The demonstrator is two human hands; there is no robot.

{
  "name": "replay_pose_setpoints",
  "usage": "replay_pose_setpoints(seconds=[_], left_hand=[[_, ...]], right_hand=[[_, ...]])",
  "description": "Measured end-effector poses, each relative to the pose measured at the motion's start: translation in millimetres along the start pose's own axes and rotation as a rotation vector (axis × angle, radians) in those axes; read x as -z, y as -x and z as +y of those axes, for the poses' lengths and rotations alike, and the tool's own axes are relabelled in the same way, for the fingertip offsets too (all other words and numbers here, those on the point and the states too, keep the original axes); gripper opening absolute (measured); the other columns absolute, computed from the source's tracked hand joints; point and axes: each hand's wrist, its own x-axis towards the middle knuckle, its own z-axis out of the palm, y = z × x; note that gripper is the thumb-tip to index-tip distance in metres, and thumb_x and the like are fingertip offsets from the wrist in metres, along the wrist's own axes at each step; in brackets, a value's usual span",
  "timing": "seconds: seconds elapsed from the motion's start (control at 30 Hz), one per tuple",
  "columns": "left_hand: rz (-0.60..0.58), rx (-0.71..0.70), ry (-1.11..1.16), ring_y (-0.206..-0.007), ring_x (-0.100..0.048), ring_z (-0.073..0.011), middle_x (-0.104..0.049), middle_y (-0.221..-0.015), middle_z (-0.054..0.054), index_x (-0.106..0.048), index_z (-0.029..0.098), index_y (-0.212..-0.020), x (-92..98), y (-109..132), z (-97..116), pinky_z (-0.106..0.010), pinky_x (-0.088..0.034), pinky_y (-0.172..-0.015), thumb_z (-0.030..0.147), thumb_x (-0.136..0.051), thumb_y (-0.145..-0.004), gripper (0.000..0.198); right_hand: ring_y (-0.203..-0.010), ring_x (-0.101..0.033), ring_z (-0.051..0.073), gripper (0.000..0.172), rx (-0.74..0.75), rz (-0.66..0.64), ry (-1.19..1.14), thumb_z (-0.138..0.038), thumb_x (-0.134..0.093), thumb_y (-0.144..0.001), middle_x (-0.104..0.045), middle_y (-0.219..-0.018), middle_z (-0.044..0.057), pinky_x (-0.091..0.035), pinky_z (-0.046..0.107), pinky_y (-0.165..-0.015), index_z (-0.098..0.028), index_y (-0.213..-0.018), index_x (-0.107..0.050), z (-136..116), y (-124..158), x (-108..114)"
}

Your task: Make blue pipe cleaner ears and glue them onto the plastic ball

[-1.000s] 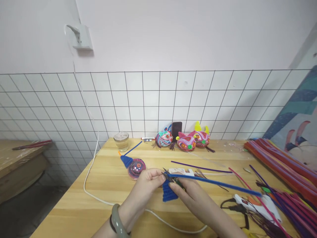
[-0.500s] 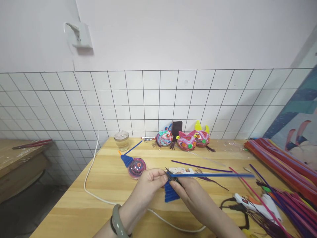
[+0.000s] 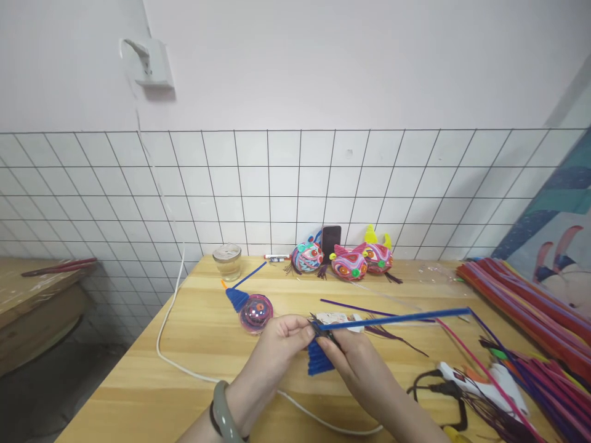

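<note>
My left hand [image 3: 277, 347] pinches the top of a folded blue pipe-cleaner fan [image 3: 316, 359] over the wooden table [image 3: 194, 363]. My right hand [image 3: 353, 360] is closed on small dark scissors [image 3: 323, 327] whose tips sit at the fan's top. A long blue pipe cleaner [image 3: 397, 318] runs from that spot out to the right, tilted slightly upward. Both hands touch at the fan. A grey bangle [image 3: 221, 418] is on my left wrist.
A pink round ornament [image 3: 255, 312] and a small blue fan piece [image 3: 236, 298] lie left of my hands. Three colourful fish figures [image 3: 348, 261], a phone [image 3: 330, 242] and a glass jar [image 3: 226, 261] stand by the tiled wall. A glue gun [image 3: 480, 383], pipe-cleaner bundles [image 3: 526, 301] and a white cable [image 3: 170, 357] are nearby.
The free end of the long blue pipe cleaner has swung upward, from pointing down-right to slightly up-right. My hands have stayed at the fan, shifting slightly.
</note>
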Motion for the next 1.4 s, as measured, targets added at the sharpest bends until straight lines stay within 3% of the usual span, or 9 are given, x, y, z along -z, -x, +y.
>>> replay_pose_setpoints(seconds=[0.67, 1.03, 1.4], left_hand=[[0.01, 0.018, 0.014, -0.061, -0.054, -0.0126, -0.066, -0.059, -0.003, -0.07, 0.012, -0.064, 7.4, -8, -14, -0.022, -0.038, -0.063, 0.037, -0.074, -0.061, 0.026], [0.011, 0.048, 0.022, -0.065, -0.056, -0.0143, -0.067, -0.062, -0.004, -0.069, 0.011, -0.068, 9.1, -10, -18, -0.025, -0.039, -0.068, 0.038, -0.075, -0.06, 0.028], [0.034, 0.024, -0.037, -0.059, -0.053, -0.0129, -0.066, -0.057, -0.003, -0.069, 0.012, -0.06, 4.9, -7, -9, -0.023, -0.038, -0.062, 0.041, -0.075, -0.058, 0.03]], right_hand=[[-0.069, -0.062, 0.023, 0.029, 0.013, 0.062, -0.008, -0.032, -0.036, -0.09, -0.067, -0.072, 0.008, -0.045, 0.03, -0.064, -0.019, -0.078, -0.058, 8, -1, -12], [-0.065, -0.063, 0.021, 0.028, 0.031, 0.08, 0.013, -0.03, -0.037, -0.09, -0.067, -0.07, 0.007, -0.043, 0.027, -0.06, -0.019, -0.077, -0.059, 12, 0, -17], [-0.079, -0.064, 0.023, 0.027, -0.03, -0.004, -0.036, -0.031, -0.038, -0.091, -0.069, -0.083, 0.009, -0.045, 0.03, -0.069, -0.017, -0.089, -0.06, 8, -2, -14]])
